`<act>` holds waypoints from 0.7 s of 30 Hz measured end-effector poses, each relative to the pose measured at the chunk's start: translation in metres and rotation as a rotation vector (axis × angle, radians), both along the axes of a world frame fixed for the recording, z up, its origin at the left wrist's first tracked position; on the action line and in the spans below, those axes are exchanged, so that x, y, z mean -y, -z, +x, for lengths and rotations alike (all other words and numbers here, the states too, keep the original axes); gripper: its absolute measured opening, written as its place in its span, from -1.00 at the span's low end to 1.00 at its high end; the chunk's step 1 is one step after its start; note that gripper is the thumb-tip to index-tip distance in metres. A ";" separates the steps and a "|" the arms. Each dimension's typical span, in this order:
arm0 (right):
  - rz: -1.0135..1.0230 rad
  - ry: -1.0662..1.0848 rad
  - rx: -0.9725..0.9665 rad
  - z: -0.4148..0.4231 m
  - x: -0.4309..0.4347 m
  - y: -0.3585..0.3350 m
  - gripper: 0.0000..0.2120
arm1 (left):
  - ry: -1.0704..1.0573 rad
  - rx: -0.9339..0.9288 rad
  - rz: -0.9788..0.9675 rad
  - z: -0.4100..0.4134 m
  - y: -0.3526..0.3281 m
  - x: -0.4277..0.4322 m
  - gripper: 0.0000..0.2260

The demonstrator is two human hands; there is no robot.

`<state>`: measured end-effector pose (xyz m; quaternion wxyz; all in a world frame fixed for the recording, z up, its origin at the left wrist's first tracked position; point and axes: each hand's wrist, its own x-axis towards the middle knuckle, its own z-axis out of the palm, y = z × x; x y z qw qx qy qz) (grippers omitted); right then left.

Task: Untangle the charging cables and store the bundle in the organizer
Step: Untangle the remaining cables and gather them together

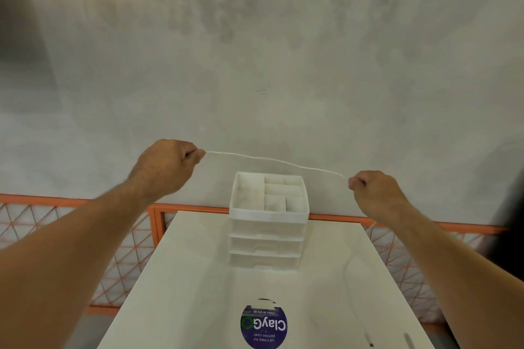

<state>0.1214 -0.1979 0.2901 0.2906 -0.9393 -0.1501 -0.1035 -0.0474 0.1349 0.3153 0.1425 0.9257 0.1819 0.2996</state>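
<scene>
cable (pixel 275 161) ends hidden inside left hand (pixel 167 167) and right hand (pixel 374 193). sticker (pixel 263 326) and table (pixel 198 278) cut off at bottom edge. two small dark bits (pixel 369 340) bottom right too blurred to identify.

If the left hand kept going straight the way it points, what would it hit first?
Probably nothing near: the left hand, pinching the cable, aims past the organizer toward the wall; depth is unclear.

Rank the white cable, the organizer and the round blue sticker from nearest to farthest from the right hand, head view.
1. white cable: pinched in the right hand.
2. organizer: just to its left.
3. round blue sticker: on the table's near end.
</scene>
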 end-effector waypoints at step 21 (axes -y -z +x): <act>0.373 -0.419 0.072 -0.078 -0.103 -0.009 -0.74 | 0.248 -0.028 0.290 0.021 0.001 0.064 -0.69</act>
